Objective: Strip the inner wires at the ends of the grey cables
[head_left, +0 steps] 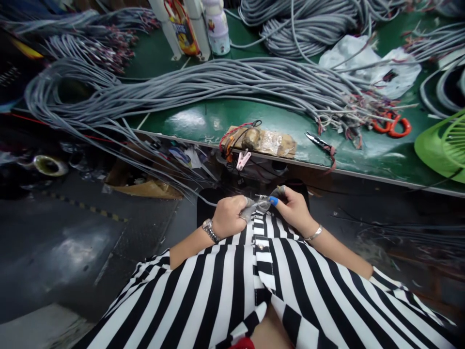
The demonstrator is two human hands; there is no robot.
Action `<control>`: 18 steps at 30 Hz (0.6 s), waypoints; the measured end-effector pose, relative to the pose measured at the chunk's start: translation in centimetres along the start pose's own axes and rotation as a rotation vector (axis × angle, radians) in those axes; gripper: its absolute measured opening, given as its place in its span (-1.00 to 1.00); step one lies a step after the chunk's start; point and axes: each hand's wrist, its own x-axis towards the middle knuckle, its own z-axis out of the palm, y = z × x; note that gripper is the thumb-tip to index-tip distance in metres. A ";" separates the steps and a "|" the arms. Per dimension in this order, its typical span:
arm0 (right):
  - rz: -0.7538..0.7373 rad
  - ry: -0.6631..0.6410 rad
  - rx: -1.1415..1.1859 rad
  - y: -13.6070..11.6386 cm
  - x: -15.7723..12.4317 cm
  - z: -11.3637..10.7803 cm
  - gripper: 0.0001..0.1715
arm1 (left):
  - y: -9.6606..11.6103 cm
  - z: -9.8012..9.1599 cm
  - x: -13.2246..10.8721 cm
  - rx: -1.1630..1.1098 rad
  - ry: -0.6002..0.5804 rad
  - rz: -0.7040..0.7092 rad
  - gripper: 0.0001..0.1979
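My left hand (229, 214) is closed around a grey cable (206, 199) that runs in from the bundle at the left. Close beside it, in front of my striped shirt, my right hand (295, 212) pinches the fine wires (262, 199) at this cable's end. A blue cover shows on the right thumb, and greyish wraps are on fingers of both hands. How the single wires lie between the fingertips is too small to tell. The long bundle of grey cables (203, 82) stretches across the green table (189, 118) beyond my hands, its stripped ends at the right.
Along the table's front edge lie a taped cardboard piece (271, 142) with a pink clip (243, 159), and pliers (318, 140). Orange-handled scissors (399, 127) and a green basket-like thing (445, 145) are at the right. Coiled cables (312, 29) and a bottle (218, 29) stand behind.
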 end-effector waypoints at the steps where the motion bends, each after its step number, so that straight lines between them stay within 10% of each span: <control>1: -0.058 -0.003 -0.060 -0.1 0.0 -0.5 -0.85 | -0.1 0.0 -0.1 0.026 0.021 0.001 -0.79; 18: -0.286 -0.056 -0.270 -0.7 -0.1 -2.1 -0.86 | -0.4 0.0 -0.7 0.126 0.012 0.101 -0.84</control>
